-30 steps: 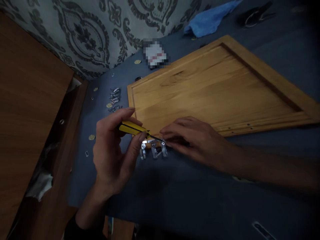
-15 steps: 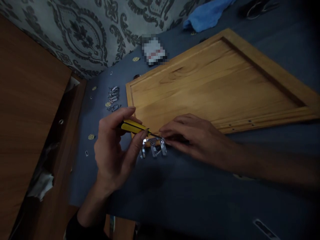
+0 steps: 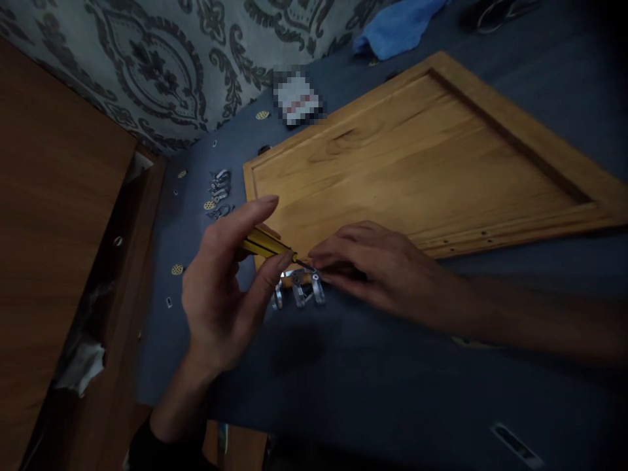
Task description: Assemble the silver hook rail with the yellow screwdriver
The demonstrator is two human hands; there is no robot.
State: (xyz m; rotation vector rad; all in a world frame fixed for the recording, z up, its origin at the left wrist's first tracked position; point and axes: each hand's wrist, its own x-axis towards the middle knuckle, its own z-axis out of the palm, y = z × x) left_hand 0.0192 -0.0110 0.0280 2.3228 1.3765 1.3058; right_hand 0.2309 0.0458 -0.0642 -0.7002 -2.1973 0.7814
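My left hand [image 3: 216, 288] is closed around the yellow and black handle of a screwdriver [image 3: 267, 244], its index finger raised above it. The thin shaft slants down to the right, its tip at a metal cabinet hinge [image 3: 299, 288] at the near left corner of a wooden cabinet door [image 3: 373, 163]. Silver hinge arms stick out past the door's edge. My right hand [image 3: 377, 261] rests over that edge, thumb and fingers pinched beside the screwdriver tip. What they pinch, if anything, is hidden.
More metal hinges [image 3: 219, 190] lie left of the door on the dark blue surface [image 3: 343, 392]. Behind the door are a blurred-out box [image 3: 297, 98] and a blue cloth [image 3: 402, 29]. Brown wooden furniture [image 3: 59, 196] stands at left, and patterned wallpaper [image 3: 147, 59] rises behind.
The screwdriver handle has turned slightly in my left hand, and the index finger has lifted and straightened. My right hand stays by the hinge. The whole view has shifted a little.
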